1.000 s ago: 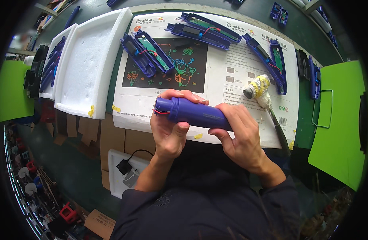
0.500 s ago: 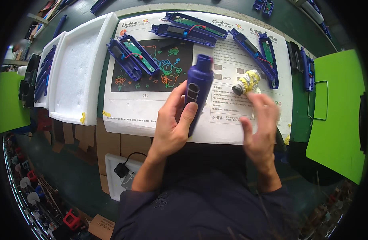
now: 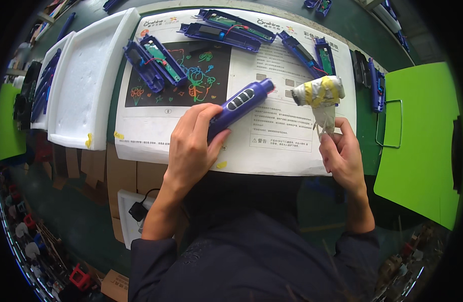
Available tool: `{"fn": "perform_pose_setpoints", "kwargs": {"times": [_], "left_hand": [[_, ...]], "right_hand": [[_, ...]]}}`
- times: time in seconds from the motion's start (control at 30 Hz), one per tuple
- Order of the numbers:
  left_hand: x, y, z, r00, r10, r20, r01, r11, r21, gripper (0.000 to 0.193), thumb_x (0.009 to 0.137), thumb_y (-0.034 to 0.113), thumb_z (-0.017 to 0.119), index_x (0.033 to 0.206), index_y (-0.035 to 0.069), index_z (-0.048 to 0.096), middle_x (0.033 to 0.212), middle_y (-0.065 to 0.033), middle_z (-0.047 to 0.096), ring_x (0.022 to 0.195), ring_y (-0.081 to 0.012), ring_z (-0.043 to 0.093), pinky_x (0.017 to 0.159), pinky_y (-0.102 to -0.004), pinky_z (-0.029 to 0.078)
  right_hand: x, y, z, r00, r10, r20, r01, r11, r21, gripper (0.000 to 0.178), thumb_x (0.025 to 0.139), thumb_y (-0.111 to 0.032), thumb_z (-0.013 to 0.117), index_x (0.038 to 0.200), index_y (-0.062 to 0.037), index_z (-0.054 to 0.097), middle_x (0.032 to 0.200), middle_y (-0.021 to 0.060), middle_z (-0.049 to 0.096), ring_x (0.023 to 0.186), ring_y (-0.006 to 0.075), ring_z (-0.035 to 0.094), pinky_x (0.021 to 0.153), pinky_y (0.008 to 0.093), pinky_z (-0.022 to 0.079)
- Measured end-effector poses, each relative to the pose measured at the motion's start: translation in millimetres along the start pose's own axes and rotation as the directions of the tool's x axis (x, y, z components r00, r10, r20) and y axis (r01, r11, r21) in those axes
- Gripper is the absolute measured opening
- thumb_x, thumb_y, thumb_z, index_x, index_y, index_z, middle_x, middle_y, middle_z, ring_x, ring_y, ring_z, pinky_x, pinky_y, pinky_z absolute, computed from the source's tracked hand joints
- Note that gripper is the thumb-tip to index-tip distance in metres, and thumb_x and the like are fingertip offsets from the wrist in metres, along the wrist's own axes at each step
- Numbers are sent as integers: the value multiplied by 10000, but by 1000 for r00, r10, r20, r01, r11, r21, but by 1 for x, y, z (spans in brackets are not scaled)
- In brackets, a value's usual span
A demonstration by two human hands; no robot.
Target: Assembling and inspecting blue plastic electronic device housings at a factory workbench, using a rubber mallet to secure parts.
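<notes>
My left hand [image 3: 194, 143] is wrapped round the lower end of a blue-purple tube-shaped device casing [image 3: 243, 102]. Its dark oval button panel faces up, and its narrower end tilts to the upper right over the paper sheet. In my right hand [image 3: 342, 156] is the handle of a hammer [image 3: 319, 92], pinched between thumb and fingers. White and yellow tape covers the hammer's head, which is raised to the right of the casing and apart from it. Beyond the hammer lies an opened casing [image 3: 323, 56] with a green circuit board.
More opened casings [image 3: 156, 63] with boards and red wires lie on the printed paper sheet [image 3: 236, 156]. White foam trays [image 3: 83, 95] stand at the left. A bright green board [image 3: 420, 141] with a wire loop is at the right. Below is a black power adapter [image 3: 138, 211].
My right hand has picked the hammer up off the sheet by its handle. My left hand has turned the casing from near upright to a slant toward the right.
</notes>
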State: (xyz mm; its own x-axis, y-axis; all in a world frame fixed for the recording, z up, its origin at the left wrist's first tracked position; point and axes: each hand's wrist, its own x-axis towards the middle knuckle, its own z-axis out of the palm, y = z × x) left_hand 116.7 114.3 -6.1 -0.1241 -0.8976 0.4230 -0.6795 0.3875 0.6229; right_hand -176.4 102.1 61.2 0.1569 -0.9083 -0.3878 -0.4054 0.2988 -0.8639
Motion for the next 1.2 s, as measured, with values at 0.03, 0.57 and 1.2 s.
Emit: {"fn": "perform_pose_setpoints", "kwargs": {"times": [0.03, 0.57, 1.2], "left_hand": [[-3, -3, 3, 999, 18, -50, -20, 999, -33, 484, 705, 46, 799, 1143, 10, 596, 1087, -173, 654, 983, -326, 641, 862, -389, 503], [-11, -4, 6, 988, 100, -116, -113, 987, -115, 434, 707, -53, 713, 1129, -42, 612, 1078, -147, 605, 960, -313, 581, 855, -392, 495], [-11, -7, 7, 986, 111, -127, -126, 986, -113, 449, 660, -77, 720, 1097, -53, 620, 1044, -134, 610, 909, -295, 578, 811, -373, 503]], "right_hand": [[-1, -2, 4, 999, -44, -8, 44, 999, -10, 219, 954, -60, 540, 1131, -1, 425, 590, -2, 522, 521, 43, 452, 487, 227, 347], [1, -16, 56, 902, -392, 183, 433, 805, -406, 577, 890, 64, 559, 1395, 28, 285, 792, 164, 646, 618, 220, 622, 599, 311, 483], [-2, 0, 37, 771, -625, 123, 543, 544, -640, 611, 876, 72, 573, 1442, 39, 345, 893, 243, 663, 756, 343, 687, 669, 374, 535]]}}
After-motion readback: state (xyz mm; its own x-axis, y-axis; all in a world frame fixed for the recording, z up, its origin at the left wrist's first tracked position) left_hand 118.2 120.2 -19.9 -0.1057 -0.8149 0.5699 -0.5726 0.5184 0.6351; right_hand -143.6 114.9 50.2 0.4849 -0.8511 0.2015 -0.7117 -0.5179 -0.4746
